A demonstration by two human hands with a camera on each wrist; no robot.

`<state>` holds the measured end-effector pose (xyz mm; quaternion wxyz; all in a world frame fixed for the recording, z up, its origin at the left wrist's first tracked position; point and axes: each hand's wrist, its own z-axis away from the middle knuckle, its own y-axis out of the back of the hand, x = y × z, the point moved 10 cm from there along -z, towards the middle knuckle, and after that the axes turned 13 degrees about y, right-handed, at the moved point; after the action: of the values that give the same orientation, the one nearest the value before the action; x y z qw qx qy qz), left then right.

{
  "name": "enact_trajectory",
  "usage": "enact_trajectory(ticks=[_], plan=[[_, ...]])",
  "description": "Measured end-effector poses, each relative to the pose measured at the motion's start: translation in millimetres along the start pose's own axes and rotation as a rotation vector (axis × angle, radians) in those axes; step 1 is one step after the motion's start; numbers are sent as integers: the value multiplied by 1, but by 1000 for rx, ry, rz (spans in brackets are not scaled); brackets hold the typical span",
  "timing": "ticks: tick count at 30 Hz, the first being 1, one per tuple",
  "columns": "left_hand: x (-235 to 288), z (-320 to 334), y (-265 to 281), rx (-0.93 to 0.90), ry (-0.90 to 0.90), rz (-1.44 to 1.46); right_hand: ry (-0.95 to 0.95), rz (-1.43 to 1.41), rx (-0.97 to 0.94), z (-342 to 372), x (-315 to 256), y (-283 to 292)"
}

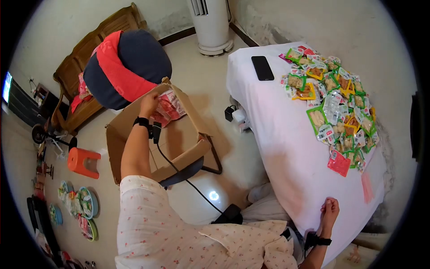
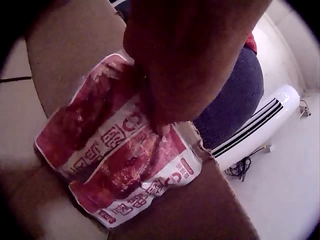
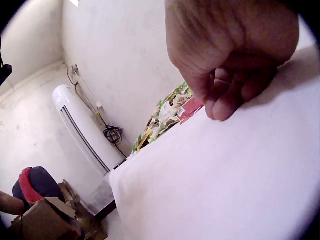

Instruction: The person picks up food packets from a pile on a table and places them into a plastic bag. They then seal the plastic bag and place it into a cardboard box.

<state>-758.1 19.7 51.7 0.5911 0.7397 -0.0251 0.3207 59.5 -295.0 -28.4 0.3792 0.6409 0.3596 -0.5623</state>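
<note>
At the open cardboard box [image 1: 117, 148], my left hand [image 1: 148, 106] grips red-and-white food packets [image 1: 169, 109] by their upper edge. Two of these packets [image 2: 142, 167] overlap in the left wrist view, printed fronts showing, and hang at the box's inner wall; the fingertips are partly hidden behind the hand. My right hand [image 1: 330, 212] rests on the white tablecloth [image 1: 286, 148] with its fingers loosely curled and nothing in them. Beyond it on the table lies a pile of small green- and yellow-edged snack packets [image 1: 333, 105], with a red packet [image 1: 339, 163] at its near edge.
A black phone [image 1: 262, 68] lies on the table's far left part. Behind the box stands a dark round bundle [image 1: 150, 56] with a red cloth across it. An orange stool [image 1: 84, 162] and basins of packets [image 1: 95, 201] are on the floor at left. A white tower unit [image 1: 208, 27] stands at the back.
</note>
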Motion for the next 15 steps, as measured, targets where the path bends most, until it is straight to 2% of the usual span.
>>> enact_trajectory(ticks=[2,4,8,12,14,15], plan=[[13,8,-1,45,-73,-10,-9,1,13,-1,1,0],[18,22,10,260,-34,-21,-13,0,27,0,0,1],[23,25,17,332,11,-69,15,5,38,-1,7,6],[22,22,14,353,-57,-91,15,1,1,0,5,1],[23,21,14,373,-100,-106,214,566,-26,4,-56,-34],[19,19,13,376,-74,-111,272,605,-139,5,-83,-70]])
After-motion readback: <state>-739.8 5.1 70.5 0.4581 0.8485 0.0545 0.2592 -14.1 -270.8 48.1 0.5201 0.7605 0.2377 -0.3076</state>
